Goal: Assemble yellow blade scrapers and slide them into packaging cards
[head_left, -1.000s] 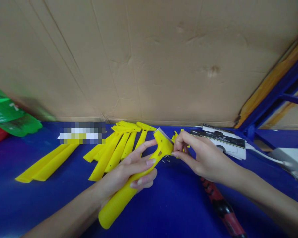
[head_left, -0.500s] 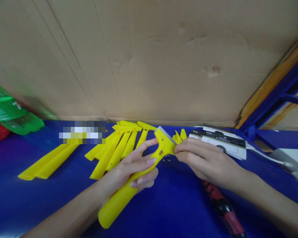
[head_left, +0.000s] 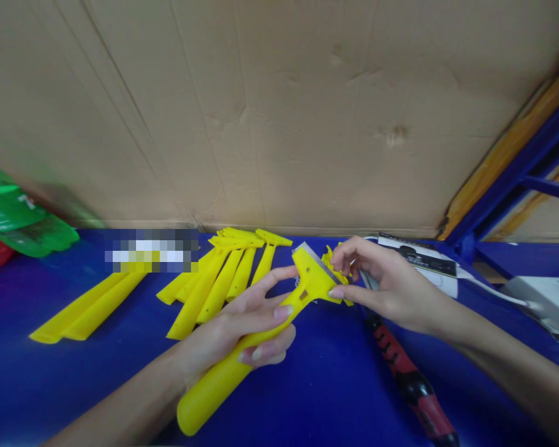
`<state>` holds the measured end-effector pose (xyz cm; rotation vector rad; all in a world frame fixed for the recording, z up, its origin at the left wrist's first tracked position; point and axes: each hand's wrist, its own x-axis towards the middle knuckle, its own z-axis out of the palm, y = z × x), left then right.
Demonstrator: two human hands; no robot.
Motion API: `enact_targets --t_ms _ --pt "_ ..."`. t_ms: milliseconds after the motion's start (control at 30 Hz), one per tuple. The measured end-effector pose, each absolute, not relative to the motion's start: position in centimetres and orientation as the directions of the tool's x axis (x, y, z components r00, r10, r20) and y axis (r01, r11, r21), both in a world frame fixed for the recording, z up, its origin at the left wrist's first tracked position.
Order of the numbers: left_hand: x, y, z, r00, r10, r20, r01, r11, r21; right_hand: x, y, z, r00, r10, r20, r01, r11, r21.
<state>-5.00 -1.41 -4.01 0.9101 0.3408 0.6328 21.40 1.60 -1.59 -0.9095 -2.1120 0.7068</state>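
Observation:
My left hand (head_left: 256,326) is wrapped round the handle of a yellow scraper (head_left: 218,388). Its wide head points up and to the right, with a metal blade (head_left: 319,259) along the far edge. My right hand (head_left: 382,279) is at the right corner of that head. Its thumb tip meets the corner, while the curled fingers are held apart from the thumb, over small yellow plastic pieces (head_left: 328,256). Whether the fingers touch those pieces, I cannot tell. Under my right hand lies a red and black handled tool (head_left: 403,366), its far end partly hidden.
Several yellow scraper bodies (head_left: 237,273) lie piled behind my left hand. Further left are more yellow handles (head_left: 93,304), their ends blurred out. A green bottle (head_left: 28,217) lies at the far left. Printed boxes (head_left: 428,261) and a white device with a cable (head_left: 540,304) are at right.
My right hand has opened from its pinch at the scraper's corner, its fingers lifting toward the small yellow pieces. The left hand still holds the scraper, shifted slightly.

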Motion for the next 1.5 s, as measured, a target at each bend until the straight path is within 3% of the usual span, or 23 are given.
enact_targets --t_ms 133,267,367,433,500,567,700,1167,1500 --pt "-5.0 -1.6 -3.3 0.773 0.634 -0.004 -0.373 0.460 0.806 21.2 1.8 -1.7 -0.482 0.858 0.178 0.220 0.316 -0.923" --pt "-5.4 -1.7 -2.8 0.722 0.684 -0.103 -0.341 0.482 0.807 20.1 2.2 -2.0 -0.417 0.906 0.069 0.160 0.148 -0.976" --pt "-5.6 -1.5 -2.7 0.666 0.731 -0.150 -0.347 0.481 0.805 19.7 2.5 -2.4 -0.234 0.958 0.167 0.122 0.199 -0.972" --pt "-5.7 -1.2 -2.8 0.602 0.780 -0.172 -0.369 0.462 0.807 19.9 2.5 -2.6 -0.136 0.945 0.296 0.222 0.320 -0.921" --pt "-5.8 -0.9 -2.9 0.529 0.828 -0.185 -0.399 0.435 0.807 20.0 2.3 -2.8 -0.248 0.889 0.386 0.416 0.457 -0.786" --pt "-5.8 -0.6 -3.2 0.469 0.864 -0.184 -0.432 0.406 0.805 20.0 2.1 -3.1 -0.472 0.807 0.356 0.541 0.583 -0.605" --pt "-5.7 -0.5 -3.3 0.422 0.884 -0.199 -0.456 0.397 0.797 19.2 1.9 -3.9 -0.632 0.729 0.263 0.609 0.677 -0.413" --pt "-5.3 -1.0 -3.0 0.500 0.840 -0.209 -0.358 0.420 0.834 18.5 1.3 -4.4 -0.667 0.705 0.242 0.580 0.695 -0.425" --pt "-5.6 -0.8 -2.7 0.468 0.862 -0.195 -0.375 0.394 0.840 18.4 0.8 -3.9 -0.649 0.736 0.192 0.663 0.671 -0.331"
